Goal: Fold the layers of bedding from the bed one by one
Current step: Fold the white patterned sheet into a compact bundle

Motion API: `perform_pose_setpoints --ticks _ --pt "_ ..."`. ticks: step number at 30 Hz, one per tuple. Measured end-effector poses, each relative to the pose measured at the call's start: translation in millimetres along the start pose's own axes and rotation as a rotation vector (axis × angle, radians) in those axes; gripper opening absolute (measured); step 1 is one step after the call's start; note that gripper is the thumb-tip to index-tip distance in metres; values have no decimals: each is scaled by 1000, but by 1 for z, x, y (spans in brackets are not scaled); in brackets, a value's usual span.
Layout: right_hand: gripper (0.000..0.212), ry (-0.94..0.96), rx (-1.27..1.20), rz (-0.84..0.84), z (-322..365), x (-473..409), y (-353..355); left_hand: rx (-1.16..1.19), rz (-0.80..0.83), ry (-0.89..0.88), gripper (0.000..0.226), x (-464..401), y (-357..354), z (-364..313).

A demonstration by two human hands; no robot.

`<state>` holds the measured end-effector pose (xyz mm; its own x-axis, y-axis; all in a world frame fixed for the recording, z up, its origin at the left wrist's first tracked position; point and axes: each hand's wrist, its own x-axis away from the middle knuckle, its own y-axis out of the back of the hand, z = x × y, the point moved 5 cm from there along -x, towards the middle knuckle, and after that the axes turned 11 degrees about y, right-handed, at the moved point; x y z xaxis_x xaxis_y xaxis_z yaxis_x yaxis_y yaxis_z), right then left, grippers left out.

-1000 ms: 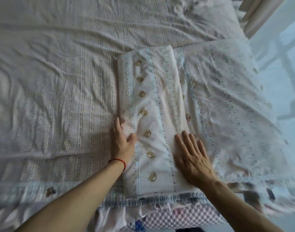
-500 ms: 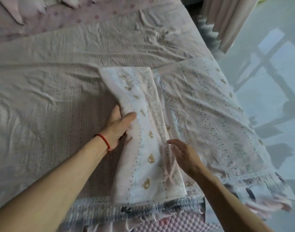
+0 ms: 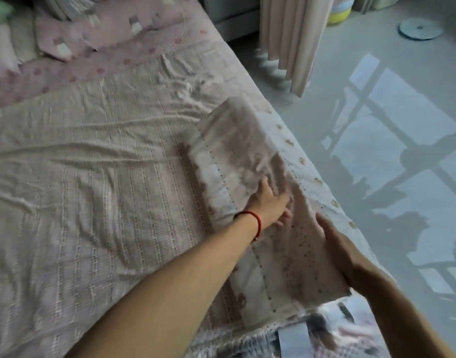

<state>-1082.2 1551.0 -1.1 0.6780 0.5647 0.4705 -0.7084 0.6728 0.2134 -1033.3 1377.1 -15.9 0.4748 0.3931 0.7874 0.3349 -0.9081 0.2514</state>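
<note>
Now folded blanket [image 3: 237,161] between left hand [image 3: 269,204], right hand [image 3: 332,241]

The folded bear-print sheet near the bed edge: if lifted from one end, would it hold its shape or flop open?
The bear-print sheet is thin cloth that creases and sags under the left hand, so it would probably droop and unfold. It looks light. With the right hand at its overhanging side, it may slide off the bed.
</note>
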Motion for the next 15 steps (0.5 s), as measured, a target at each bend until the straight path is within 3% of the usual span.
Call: perform_pose_setpoints --ticks 2,4,6,8,10,12,13,15 --pt "49 -43 276 84 -36 -5 8 -366 -96 -5 71 -7 0 30" --pt "33 11 514 88 -60 -10 16 -586 -243 -29 57 -17 9 59" --pt "23 90 579 18 -60 -10 18 -573 -344 -46 49 -21 28 76" --pt "27 137 570 -64 -60 -9 23 -521 -404 -86 44 -26 45 83" --pt "32 64 561 -50 -70 -12 23 -496 -512 -99 39 -32 63 85" --pt "23 -20 781 3 -69 -12 15 -466 -581 -59 37 -37 74 86" --pt "30 29 963 -16 -63 -16 9 -438 -606 -35 39 -41 77 85" --pt "81 201 1186 -29 -42 -20 -15 -340 -637 49 46 -45 80 87"
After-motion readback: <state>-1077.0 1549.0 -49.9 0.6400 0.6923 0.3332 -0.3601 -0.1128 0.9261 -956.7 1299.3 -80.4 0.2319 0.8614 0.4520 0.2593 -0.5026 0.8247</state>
